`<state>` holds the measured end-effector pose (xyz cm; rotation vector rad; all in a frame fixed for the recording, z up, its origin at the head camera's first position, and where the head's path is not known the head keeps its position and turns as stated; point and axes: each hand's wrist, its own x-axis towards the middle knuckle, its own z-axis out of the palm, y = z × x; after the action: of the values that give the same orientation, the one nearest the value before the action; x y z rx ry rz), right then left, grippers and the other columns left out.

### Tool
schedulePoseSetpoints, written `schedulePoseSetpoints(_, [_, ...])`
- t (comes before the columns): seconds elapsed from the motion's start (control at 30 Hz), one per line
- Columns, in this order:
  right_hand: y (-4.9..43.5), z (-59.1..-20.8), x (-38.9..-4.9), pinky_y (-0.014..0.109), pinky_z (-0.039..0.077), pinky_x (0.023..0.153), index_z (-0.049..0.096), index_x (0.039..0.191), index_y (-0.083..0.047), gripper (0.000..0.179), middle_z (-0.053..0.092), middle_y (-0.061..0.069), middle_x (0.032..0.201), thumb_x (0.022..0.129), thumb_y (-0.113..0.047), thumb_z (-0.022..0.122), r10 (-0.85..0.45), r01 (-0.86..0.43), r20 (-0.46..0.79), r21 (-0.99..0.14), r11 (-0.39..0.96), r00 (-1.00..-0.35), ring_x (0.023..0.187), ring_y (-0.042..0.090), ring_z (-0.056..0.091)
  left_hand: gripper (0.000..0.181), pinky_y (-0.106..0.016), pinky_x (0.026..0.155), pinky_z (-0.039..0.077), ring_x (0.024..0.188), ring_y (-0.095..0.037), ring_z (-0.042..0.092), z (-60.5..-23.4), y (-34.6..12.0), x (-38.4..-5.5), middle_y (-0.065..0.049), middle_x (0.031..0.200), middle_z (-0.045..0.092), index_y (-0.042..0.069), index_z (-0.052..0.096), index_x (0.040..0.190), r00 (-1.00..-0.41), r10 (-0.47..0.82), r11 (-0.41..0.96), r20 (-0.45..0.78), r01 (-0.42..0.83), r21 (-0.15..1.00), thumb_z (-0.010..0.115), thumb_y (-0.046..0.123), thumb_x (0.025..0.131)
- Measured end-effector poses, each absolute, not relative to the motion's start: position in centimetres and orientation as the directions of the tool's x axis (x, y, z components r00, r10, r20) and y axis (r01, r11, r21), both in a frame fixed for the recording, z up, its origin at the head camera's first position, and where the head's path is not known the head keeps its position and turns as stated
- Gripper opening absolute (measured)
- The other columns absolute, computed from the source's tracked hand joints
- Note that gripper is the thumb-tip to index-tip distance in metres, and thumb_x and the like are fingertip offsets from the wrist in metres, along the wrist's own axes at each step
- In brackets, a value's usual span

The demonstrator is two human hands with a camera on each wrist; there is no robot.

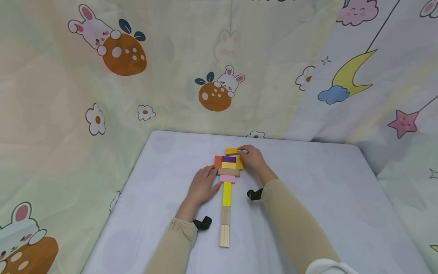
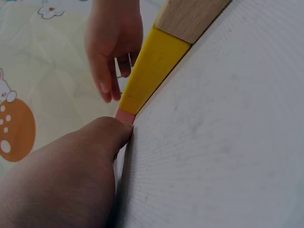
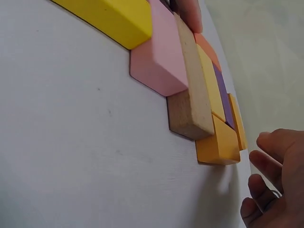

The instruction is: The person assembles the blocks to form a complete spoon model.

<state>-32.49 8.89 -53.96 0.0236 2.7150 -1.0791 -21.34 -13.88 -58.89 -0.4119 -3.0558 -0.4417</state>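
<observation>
Coloured blocks lie on the table in a column with a wider top. My left hand [image 1: 202, 184] rests along its left side, fingers extended near the orange block [image 1: 218, 161] and wooden crosspiece [image 1: 228, 172], thumb by the pink block [image 1: 227, 178]. At the far end, my right hand [image 1: 254, 159] is beside an amber block [image 1: 231, 151], which lies slightly apart from the others. In the right wrist view, a small gap shows between those loosely bent fingers and that block [image 3: 237, 122]. Purple [image 1: 228, 159] and yellow [image 1: 228, 165] blocks sit between the orange block and another amber block [image 1: 239, 163].
Below the pink block run a long yellow block [image 1: 227, 194] and two wooden blocks [image 1: 226, 215] towards the near edge. The white table [image 1: 325, 198] meets a patterned cloth backdrop [image 1: 178, 57] at its far edge. A black device [image 1: 202, 223] sits at each wrist.
</observation>
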Motion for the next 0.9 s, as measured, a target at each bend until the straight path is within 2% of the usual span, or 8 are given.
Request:
schedulePoseSetpoints(0.23, [9.4, -53.6, -33.7, 0.051, 0.041, 0.113, 0.057, 0.138, -0.021, 0.038, 0.047, 0.007, 0.150, 0.101, -0.031, 0.056, -0.131, 0.046, -0.224, -0.645, 0.763, -0.966, 0.129, 0.032, 0.049, 0.068, -0.044, 0.124, 0.023, 0.146, -0.023, 0.034, -59.1, -13.9, -21.3, -0.001, 0.159, 0.036, 0.024, 0.035, 0.155, -0.963, 0.259, 0.924, 0.078, 0.270, 0.269, 0.054, 0.054, 0.096])
schedulePoseSetpoints(0.4, [9.2, -53.5, -34.3, 0.052, 0.032, 0.119, 0.053, 0.142, -0.020, 0.041, 0.044, 0.007, 0.154, 0.101, -0.024, 0.056, -0.182, 0.005, -0.230, -0.633, 0.774, -0.956, 0.141, 0.032, 0.040, 0.068, -0.045, 0.124, 0.023, 0.146, -0.023, 0.032, -59.2, -14.0, -21.4, -0.001, 0.159, 0.035, 0.024, 0.036, 0.154, -0.961, 0.261, 0.924, 0.086, 0.275, 0.267, 0.055, 0.053, 0.096])
schedulePoseSetpoints(0.53, [8.9, -53.5, -34.6, 0.053, 0.028, 0.121, 0.052, 0.143, -0.022, 0.043, 0.043, 0.006, 0.155, 0.101, -0.022, 0.056, -0.185, 0.025, -0.260, -0.637, 0.770, -0.948, 0.146, 0.031, 0.033, 0.068, -0.045, 0.124, 0.023, 0.147, -0.023, 0.031, -59.2, -14.0, -21.5, -0.001, 0.159, 0.035, 0.025, 0.036, 0.154, -0.960, 0.264, 0.922, 0.091, 0.279, 0.267, 0.055, 0.053, 0.096])
schedulePoseSetpoints(0.7, [8.3, -53.6, -35.1, 0.052, 0.028, 0.121, 0.053, 0.142, -0.023, 0.043, 0.046, 0.005, 0.153, 0.100, -0.021, 0.058, -0.180, 0.053, -0.284, -0.654, 0.755, -0.942, 0.145, 0.030, 0.035, 0.068, -0.045, 0.124, 0.024, 0.147, -0.023, 0.032, -59.1, -14.0, -21.5, -0.001, 0.159, 0.036, 0.025, 0.037, 0.154, -0.961, 0.258, 0.923, 0.095, 0.274, 0.268, 0.056, 0.053, 0.095])
schedulePoseSetpoints(0.9, [8.1, -53.9, -35.4, 0.050, 0.032, 0.119, 0.059, 0.135, -0.016, 0.036, 0.050, 0.008, 0.147, 0.100, -0.018, 0.058, -0.189, 0.026, -0.270, -0.634, 0.773, -0.944, 0.139, 0.031, 0.041, 0.068, -0.045, 0.124, 0.023, 0.147, -0.022, 0.032, -58.9, -14.0, -21.4, -0.001, 0.159, 0.036, 0.024, 0.037, 0.154, -0.961, 0.261, 0.924, 0.094, 0.277, 0.264, 0.055, 0.054, 0.096])
